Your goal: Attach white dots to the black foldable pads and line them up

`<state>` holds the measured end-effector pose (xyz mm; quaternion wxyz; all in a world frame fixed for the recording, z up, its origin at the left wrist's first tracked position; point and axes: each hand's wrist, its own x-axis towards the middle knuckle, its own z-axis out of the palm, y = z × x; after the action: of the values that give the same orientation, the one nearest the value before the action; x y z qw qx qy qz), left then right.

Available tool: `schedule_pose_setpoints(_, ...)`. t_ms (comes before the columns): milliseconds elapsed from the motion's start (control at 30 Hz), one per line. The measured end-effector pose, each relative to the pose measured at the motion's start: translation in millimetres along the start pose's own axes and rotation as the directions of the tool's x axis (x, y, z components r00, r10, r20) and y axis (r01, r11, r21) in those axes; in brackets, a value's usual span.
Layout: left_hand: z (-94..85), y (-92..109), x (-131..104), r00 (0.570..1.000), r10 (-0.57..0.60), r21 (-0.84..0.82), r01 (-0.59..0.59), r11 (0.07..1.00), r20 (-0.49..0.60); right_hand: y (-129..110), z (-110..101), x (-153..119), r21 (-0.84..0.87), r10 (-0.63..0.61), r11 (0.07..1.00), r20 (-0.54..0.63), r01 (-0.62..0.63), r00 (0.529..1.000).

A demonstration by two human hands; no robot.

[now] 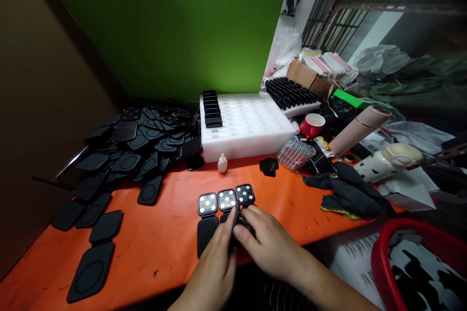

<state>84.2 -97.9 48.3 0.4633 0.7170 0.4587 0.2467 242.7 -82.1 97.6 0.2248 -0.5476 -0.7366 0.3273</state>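
A: Both hands meet on the orange bench (164,248), just below the three open black cases (226,200) with white dots.

B: Left hand (219,257)?

A: Its grip pinches a black part (238,223), fingers pressed on its edge. The right hand (268,243) closes on the same part from the other side.

B: Around the cases?

A: White tray (251,131) behind them, small dropper bottle (222,163) between, heaped black pads (142,141) to their left.

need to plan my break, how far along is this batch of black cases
Early, by the look of it. Only one column of the white tray holds black pieces. Both hands, left hand and right hand, work on three open cases. A big pile of black shells waits at left.
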Motion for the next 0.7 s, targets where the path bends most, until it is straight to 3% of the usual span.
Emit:
schedule_pose_setpoints(133,-1.1,7.3,-1.0,1.0,0.014,-0.026,-0.014,1.0,-0.002,2.2,0.2,-1.8,-0.009,-0.032,0.999,-0.03,0.032,0.999)
schedule_pose_setpoints(300,1.9,8.5,-3.4,0.996,-0.035,-0.138,0.046,0.989,0.083,5.8,11.6,-4.6,0.001,-0.093,0.996,-0.095,0.093,0.991)
schedule_pose_setpoints(500,10.3,-2.2,-2.2,0.994,-0.055,-0.062,0.049,0.997,-0.096,-4.3,14.4,-3.6,-0.141,-0.003,0.99,-0.019,0.0,1.0)
schedule_pose_setpoints(600,8.3,-2.8,-2.3,0.994,-0.055,-0.019,0.054,0.998,-0.093,-8.7,12.7,-3.7,-0.163,0.032,0.986,0.032,-0.027,0.999)
schedule_pose_setpoints(700,6.6,-0.4,-4.1,0.995,-0.063,-0.043,0.06,0.997,-0.076,-9.9,10.2,-4.1,-0.075,0.084,0.994,0.044,-0.08,0.996)
